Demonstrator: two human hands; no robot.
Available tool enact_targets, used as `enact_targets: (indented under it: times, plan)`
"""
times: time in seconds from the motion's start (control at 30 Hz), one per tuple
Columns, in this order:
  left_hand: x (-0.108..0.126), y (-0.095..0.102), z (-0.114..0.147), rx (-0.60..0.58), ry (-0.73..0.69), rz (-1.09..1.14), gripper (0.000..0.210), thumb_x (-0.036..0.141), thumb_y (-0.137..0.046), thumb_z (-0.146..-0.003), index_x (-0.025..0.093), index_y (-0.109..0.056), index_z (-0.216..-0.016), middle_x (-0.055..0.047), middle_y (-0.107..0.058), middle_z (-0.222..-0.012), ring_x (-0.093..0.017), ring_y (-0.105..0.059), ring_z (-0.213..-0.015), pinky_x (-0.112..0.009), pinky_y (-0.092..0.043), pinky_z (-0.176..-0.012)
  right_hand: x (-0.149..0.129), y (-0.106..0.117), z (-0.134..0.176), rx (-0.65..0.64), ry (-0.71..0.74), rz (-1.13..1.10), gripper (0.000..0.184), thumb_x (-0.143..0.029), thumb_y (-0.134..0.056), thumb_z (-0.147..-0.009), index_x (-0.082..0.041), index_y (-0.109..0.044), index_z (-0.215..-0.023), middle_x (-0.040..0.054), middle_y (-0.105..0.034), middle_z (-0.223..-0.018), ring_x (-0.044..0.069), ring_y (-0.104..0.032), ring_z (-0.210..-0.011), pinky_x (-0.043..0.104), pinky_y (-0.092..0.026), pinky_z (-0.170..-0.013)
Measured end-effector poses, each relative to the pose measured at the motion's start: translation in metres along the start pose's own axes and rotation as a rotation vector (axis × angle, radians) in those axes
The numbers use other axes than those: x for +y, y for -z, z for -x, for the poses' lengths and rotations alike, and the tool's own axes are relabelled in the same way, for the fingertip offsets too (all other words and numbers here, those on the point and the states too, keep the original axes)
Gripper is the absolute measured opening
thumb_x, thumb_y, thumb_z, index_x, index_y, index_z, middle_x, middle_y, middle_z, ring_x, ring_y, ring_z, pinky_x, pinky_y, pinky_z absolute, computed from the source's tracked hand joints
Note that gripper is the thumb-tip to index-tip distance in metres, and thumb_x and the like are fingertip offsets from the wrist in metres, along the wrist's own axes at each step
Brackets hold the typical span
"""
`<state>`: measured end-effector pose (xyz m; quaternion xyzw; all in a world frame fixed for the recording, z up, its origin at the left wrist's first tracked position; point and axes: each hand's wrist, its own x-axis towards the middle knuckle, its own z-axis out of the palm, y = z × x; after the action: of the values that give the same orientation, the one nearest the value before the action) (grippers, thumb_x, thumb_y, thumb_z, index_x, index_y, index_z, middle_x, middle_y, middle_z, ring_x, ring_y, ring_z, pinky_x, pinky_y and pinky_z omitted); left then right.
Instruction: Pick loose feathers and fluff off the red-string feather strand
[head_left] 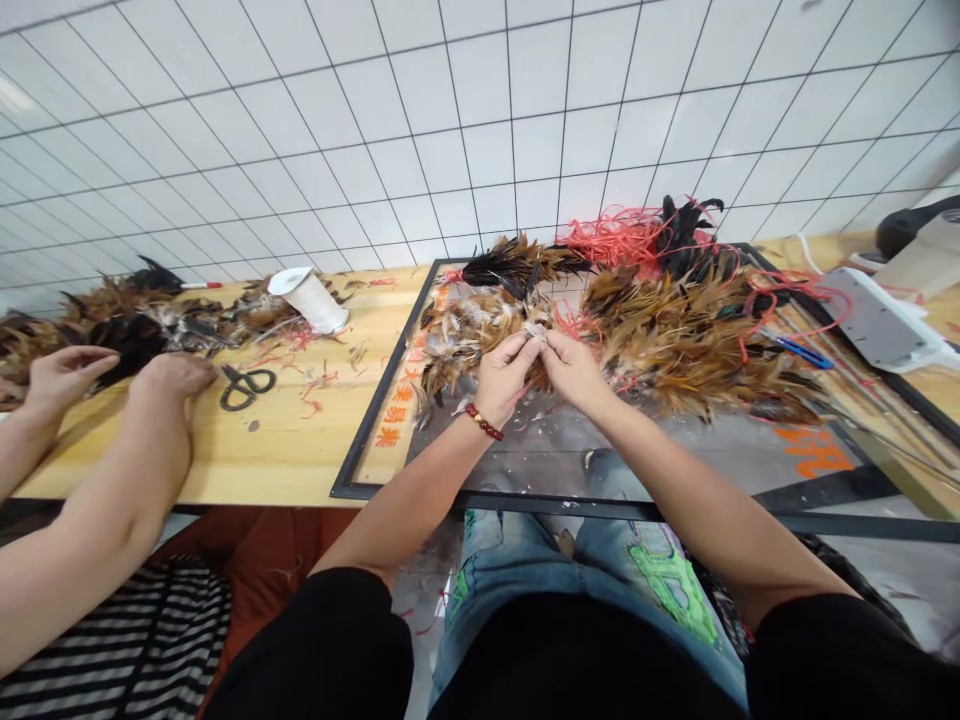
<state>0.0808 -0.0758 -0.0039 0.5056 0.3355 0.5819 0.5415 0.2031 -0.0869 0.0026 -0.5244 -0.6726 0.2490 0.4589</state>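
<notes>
Two hands meet on a pale feather tuft (535,330)

The tuft sits at the fingertips, above the near side of a loose feather pile (469,335). The left hand (502,378) is closed in a pinch on it, thumb and fingers drawn together; the right hand (573,368) pinches it from the other side, its fingertips against the left's. A beaded bracelet (484,422) circles the left wrist. Just right of the hands spreads a large brown feather bundle (675,345), with tangled red string (615,240) behind it. All this lies on a black-framed panel (385,385) set on the wooden desk (300,465). A blue pen-like tool (801,350) lies by the bundle's right end. Left of the panel are a white spool (311,303) and black scissors (246,387), near a co-worker's hands (171,376), which are among darker feathers (127,345).
</notes>
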Motion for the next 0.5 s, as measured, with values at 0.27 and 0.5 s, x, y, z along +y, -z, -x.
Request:
enact_targets:
  times: [0.27, 0.5]
  plan:
    - [0.004, 0.004, -0.009, 0.035, -0.033, 0.271, 0.028, 0.040, -0.088, -0.065, 0.019, -0.079, -0.081, -0.004, -0.078, -0.092, -0.016, -0.071, -0.093, -0.029, -0.052, -0.092, -0.015, -0.002, 0.008, 0.039, 0.090, 0.058, 0.032, -0.034, -0.043, -0.095, -0.020, -0.066, -0.112, 0.0085, -0.074, -0.101, 0.024, -0.068, -0.092, 0.036, -0.050, -0.087]
    - [0.021, 0.029, -0.028, -0.033, 0.010, 0.266, 0.026, 0.036, -0.084, -0.074, 0.017, -0.066, -0.072, 0.005, -0.059, -0.057, -0.007, -0.059, -0.057, -0.024, -0.053, -0.071, -0.008, 0.033, -0.001, 0.294, 0.120, 0.209, 0.035, -0.032, -0.041, -0.097, -0.018, -0.057, -0.124, 0.0063, -0.071, -0.085, 0.022, -0.066, -0.077, 0.034, -0.048, -0.076]
